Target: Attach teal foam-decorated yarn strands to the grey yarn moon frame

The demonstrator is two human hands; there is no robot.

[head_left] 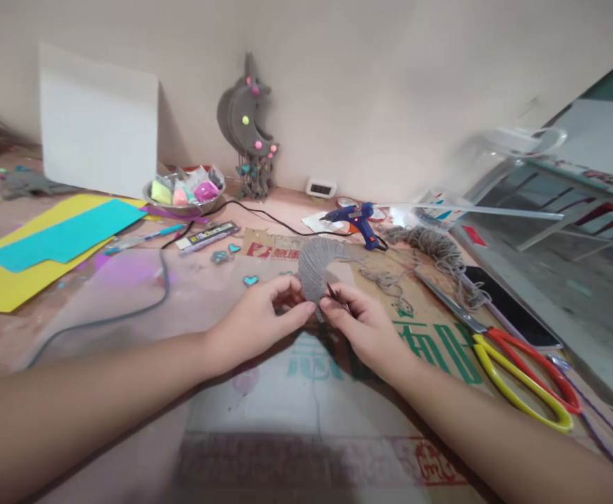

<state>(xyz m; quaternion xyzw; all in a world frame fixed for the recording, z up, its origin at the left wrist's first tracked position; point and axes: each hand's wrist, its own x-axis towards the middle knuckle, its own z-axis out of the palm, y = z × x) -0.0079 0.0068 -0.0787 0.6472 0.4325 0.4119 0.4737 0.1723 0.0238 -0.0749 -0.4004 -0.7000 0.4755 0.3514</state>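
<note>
A crescent [314, 269] wrapped in grey yarn is held upright over the middle of the table. My left hand [264, 311] is closed on its left side, thumb and fingers near the lower end. My right hand [361, 325] pinches at its lower right. A small dark pointed piece [333, 289] sticks up between the right fingers; whether it belongs to the crescent I cannot tell. Loose grey yarn [387, 280] trails behind the right hand to a yarn bundle [435, 248]. Small blue hearts [251, 281] lie beyond the left hand.
Large scissors [495, 357] and a phone [513, 308] lie at right. A blue glue gun [356, 220] stands behind; its cord crosses leftward. Yellow [6, 287] and blue sheets [64, 241] lie left, near a bowl [180, 208]. A decorated grey moon [237, 115] is at the wall.
</note>
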